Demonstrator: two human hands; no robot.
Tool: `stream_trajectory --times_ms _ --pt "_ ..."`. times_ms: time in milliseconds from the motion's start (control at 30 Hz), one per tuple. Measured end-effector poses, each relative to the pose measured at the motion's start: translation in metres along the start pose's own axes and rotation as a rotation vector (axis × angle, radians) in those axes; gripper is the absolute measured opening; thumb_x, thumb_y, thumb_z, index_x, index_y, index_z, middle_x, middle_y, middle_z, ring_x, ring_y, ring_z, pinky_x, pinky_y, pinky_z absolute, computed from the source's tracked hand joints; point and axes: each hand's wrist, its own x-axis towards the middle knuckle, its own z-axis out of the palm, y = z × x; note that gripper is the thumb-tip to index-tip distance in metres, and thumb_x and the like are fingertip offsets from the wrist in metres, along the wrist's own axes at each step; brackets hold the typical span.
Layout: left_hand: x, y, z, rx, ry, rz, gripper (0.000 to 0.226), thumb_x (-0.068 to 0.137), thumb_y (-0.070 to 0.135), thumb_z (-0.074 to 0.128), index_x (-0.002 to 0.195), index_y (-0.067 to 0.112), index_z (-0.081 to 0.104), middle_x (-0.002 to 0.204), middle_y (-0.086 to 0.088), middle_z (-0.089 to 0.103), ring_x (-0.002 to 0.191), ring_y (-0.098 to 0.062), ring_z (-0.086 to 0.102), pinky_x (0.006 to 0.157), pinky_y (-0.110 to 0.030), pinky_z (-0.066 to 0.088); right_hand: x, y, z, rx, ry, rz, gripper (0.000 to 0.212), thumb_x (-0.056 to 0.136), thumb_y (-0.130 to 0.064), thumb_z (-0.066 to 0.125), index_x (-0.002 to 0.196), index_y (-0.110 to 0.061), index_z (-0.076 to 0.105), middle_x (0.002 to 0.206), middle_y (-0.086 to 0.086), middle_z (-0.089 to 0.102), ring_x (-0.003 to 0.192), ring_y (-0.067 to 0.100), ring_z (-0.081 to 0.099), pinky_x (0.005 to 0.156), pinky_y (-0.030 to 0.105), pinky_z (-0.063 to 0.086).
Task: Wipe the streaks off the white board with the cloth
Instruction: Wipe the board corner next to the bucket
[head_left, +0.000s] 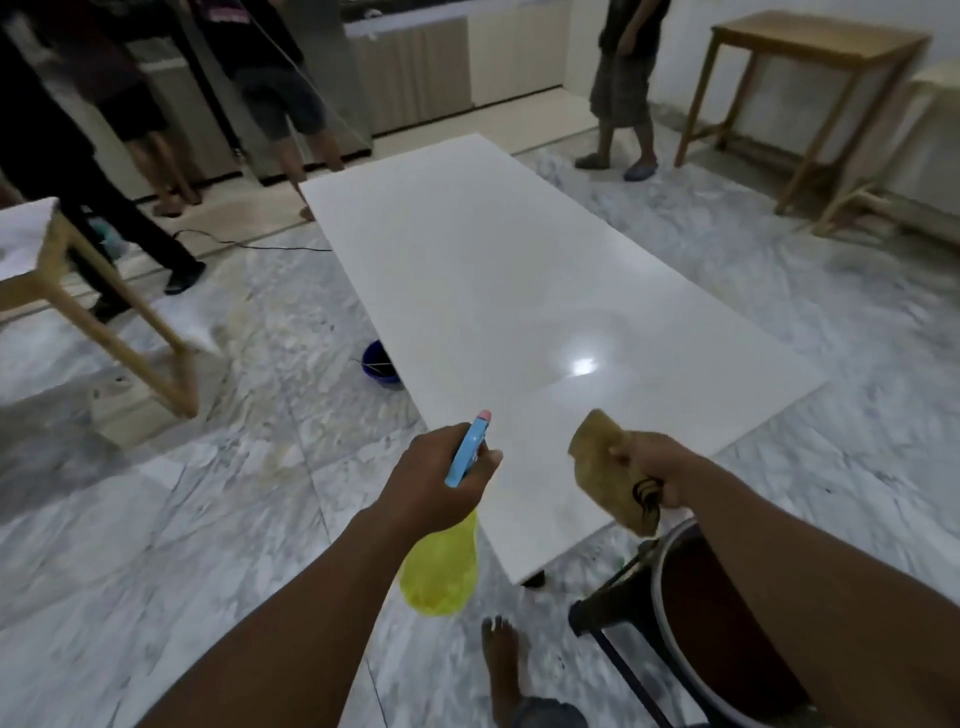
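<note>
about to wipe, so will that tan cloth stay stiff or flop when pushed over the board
Probably floppy: the cloth droops below the right hand gripping it. Likely light, since a few fingers carry it. On the glossy white board it should slide easily.

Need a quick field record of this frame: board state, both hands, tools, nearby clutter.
white board: lies flat, glossy, one glare spot; streaks not discernible
left hand: grips spray bottle, nozzle pointing toward the white board
right hand: holds cloth, bunched, over the board's near end
contact: cannot tell whether the cloth touches the board
floor: blue bucket beside the board's left edge
</note>
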Motion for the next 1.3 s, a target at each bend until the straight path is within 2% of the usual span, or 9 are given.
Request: stream_trajectory --times_ms 133,267,467,567,700,833,967,1067,1300 --pt "0.060 -0.006 0.006 -0.062 -0.070 0.042 0.027 0.099 0.037 0.067 0.083 0.016 0.060 0.074 -0.007 0.068 0.068 -0.027 0.068 0.074 -0.055 0.058 0.044 -0.040 -0.029 -0.082 0.129 -0.079 0.025 0.092 -0.005 0.048 0.107 -0.007 0.069 0.108 0.016 0.068 0.101 0.031 0.065 0.093 0.046 0.053" --pt "0.123 -0.013 0.011 -0.037 -0.099 0.096 0.029 0.093 0.046 0.062 0.086 0.017 0.064 0.084 -0.006 0.073 0.083 -0.026 0.073 0.077 -0.051 0.058 0.085 -0.072 -0.057 -0.147 0.211 -0.117 0.029 0.088 -0.001 0.044 0.096 -0.009 0.071 0.103 0.016 0.070 0.096 0.032 0.067 0.085 0.044 0.054" --pt "0.198 -0.007 0.038 -0.023 -0.130 0.159 0.025 0.095 0.045 0.061 0.085 0.022 0.060 0.075 0.003 0.061 0.068 -0.021 0.058 0.067 -0.044 0.052 0.118 -0.097 -0.095 -0.401 0.382 -0.201 0.024 0.088 -0.013 0.049 0.101 -0.019 0.069 0.099 0.010 0.070 0.085 0.032 0.065 0.064 0.032 0.049" --pt "0.220 0.000 0.060 -0.018 -0.171 0.245 0.023 0.096 0.043 0.062 0.093 0.021 0.063 0.080 0.004 0.063 0.072 -0.021 0.060 0.068 -0.041 0.052 0.138 -0.073 -0.097 -0.535 0.510 -0.238 0.038 0.091 -0.013 0.050 0.126 -0.022 0.063 0.123 0.010 0.066 0.111 0.036 0.060 0.090 0.040 0.049" --pt "0.241 0.004 0.083 -0.036 -0.224 0.331 0.029 0.097 0.043 0.062 0.100 0.015 0.065 0.090 0.001 0.070 0.080 -0.024 0.065 0.074 -0.045 0.057 0.163 -0.006 -0.058 -0.676 0.438 -0.112 0.053 0.098 -0.019 0.050 0.150 -0.027 0.041 0.160 0.013 0.031 0.146 0.037 0.028 0.116 0.047 0.024" --pt "0.248 0.000 0.095 -0.041 -0.290 0.391 0.035 0.097 0.043 0.062 0.108 0.010 0.068 0.096 -0.001 0.072 0.079 -0.019 0.064 0.072 -0.027 0.051 0.158 0.031 -0.002 -0.732 0.575 -0.116 0.056 0.100 -0.022 0.047 0.152 -0.032 0.033 0.167 0.008 0.009 0.153 0.035 0.000 0.119 0.056 0.003" --pt "0.247 -0.013 0.090 -0.029 -0.350 0.472 0.040 0.097 0.047 0.060 0.111 0.010 0.068 0.097 0.003 0.070 0.077 -0.014 0.061 0.070 -0.021 0.046 0.131 0.045 0.048 -0.614 0.641 -0.121 0.071 0.089 -0.003 0.047 0.152 -0.032 0.035 0.168 0.006 0.007 0.154 0.032 -0.003 0.120 0.054 -0.003" --pt "0.244 -0.026 0.078 -0.040 -0.396 0.524 0.040 0.097 0.047 0.060 0.112 0.011 0.068 0.096 0.005 0.068 0.079 -0.015 0.063 0.071 -0.027 0.049 0.107 0.065 0.105 -0.575 0.684 -0.139 0.075 0.086 -0.002 0.049 0.152 -0.036 0.035 0.167 0.003 0.008 0.154 0.031 -0.003 0.120 0.056 0.001" --pt "0.228 -0.064 0.045 -0.066 -0.407 0.612 0.037 0.101 0.041 0.065 0.116 0.008 0.068 0.097 0.002 0.068 0.080 -0.013 0.061 0.070 -0.011 0.039 0.064 0.096 0.231 -0.558 0.828 -0.204 0.072 0.084 -0.009 0.045 0.150 -0.038 0.039 0.166 -0.002 0.015 0.154 0.028 0.000 0.121 0.052 0.001"
